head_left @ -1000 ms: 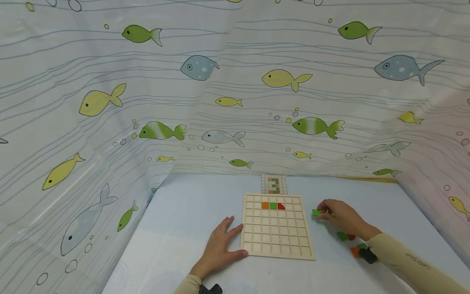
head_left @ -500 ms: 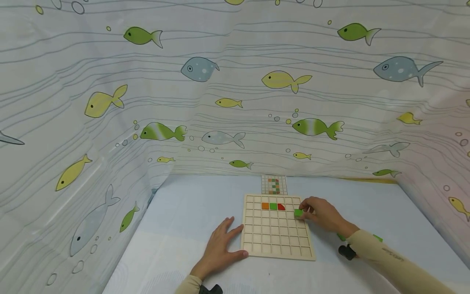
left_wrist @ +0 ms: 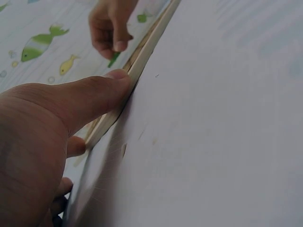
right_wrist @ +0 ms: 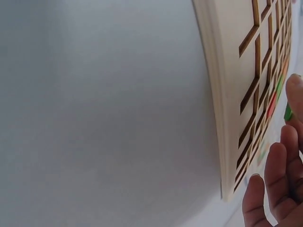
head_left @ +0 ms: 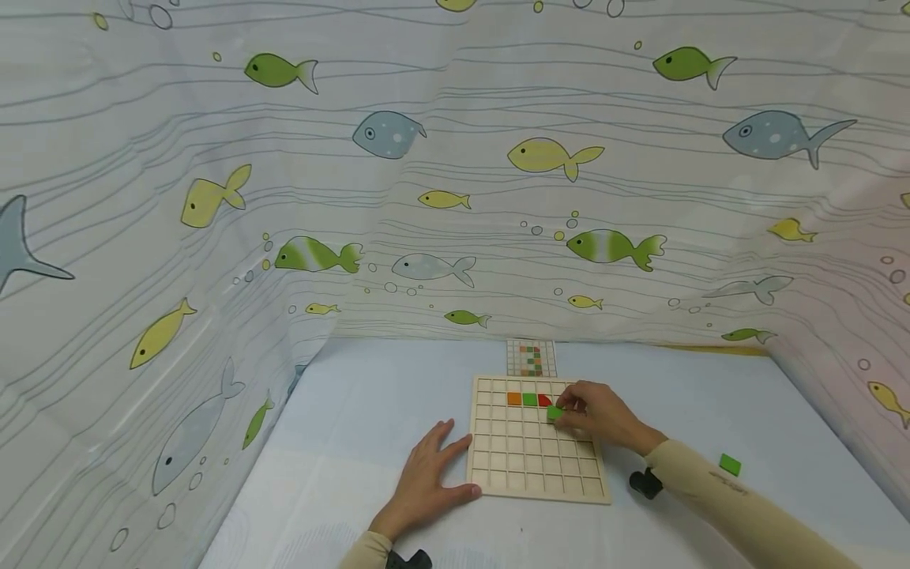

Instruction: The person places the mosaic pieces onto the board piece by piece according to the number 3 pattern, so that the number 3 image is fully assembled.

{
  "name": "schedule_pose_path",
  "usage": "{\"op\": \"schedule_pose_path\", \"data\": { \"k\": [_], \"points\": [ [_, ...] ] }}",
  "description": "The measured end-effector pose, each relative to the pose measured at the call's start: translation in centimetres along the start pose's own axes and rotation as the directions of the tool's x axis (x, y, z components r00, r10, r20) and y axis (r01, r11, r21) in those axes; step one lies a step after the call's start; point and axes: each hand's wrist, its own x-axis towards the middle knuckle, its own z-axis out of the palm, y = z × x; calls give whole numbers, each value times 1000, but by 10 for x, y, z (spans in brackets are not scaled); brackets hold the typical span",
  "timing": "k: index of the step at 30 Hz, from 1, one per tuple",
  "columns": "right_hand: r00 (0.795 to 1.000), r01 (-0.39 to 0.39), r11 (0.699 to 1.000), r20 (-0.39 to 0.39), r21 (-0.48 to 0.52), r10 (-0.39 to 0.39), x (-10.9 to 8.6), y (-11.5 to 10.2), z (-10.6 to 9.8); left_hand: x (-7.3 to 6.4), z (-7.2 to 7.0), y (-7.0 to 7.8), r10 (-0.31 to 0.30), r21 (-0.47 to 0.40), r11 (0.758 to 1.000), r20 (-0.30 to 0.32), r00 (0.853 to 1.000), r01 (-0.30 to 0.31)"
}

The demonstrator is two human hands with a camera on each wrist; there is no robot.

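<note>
My right hand (head_left: pixel 604 415) pinches a green square tile (head_left: pixel 553 413) over the upper part of a wooden grid board (head_left: pixel 508 476). Set in the board's second row are an orange tile (head_left: pixel 513 399), a green tile (head_left: pixel 529 400) and a red round-cornered tile (head_left: pixel 544 400); the pinched tile is just below and right of the red one. With fingers spread, my left hand (head_left: pixel 425 478) rests against the board's left side, its thumb (left_wrist: pixel 97 97) touching the front edge in the left wrist view. The right wrist view shows the pinched tile (right_wrist: pixel 288 112) only in part.
Behind the board lies a small card (head_left: pixel 513 359) printed with a grid of coloured squares. A loose green tile (head_left: pixel 730 465) lies on the pale tabletop (head_left: pixel 682 521), beyond my right forearm. A fish-patterned curtain (head_left: pixel 498 103) hangs around the back and sides.
My right hand has moved left from the tabletop to over the board, carrying the green tile towards the red one. The left hand has stayed in place.
</note>
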Motion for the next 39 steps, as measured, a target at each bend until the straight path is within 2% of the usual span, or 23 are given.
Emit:
{"op": "schedule_pose_path", "data": {
  "k": [5, 13, 23, 39],
  "points": [
    [1000, 4, 1000, 4, 6, -4, 5, -3, 5, 0, 0, -1, 6, 0, 1000, -5, 1000, -6],
    [999, 55, 998, 1, -19, -55, 8, -3, 10, 0, -1, 1, 13, 10, 1000, -8, 1000, -12],
    [1000, 24, 999, 19, -30, -23, 13, 0, 16, -1, -2, 2, 2, 9, 1000, 1, 1000, -2],
    [999, 30, 1000, 20, 4, -31, 14, 0, 16, 0, -3, 3, 2, 4, 1000, -2, 1000, -2]
  ]
}}
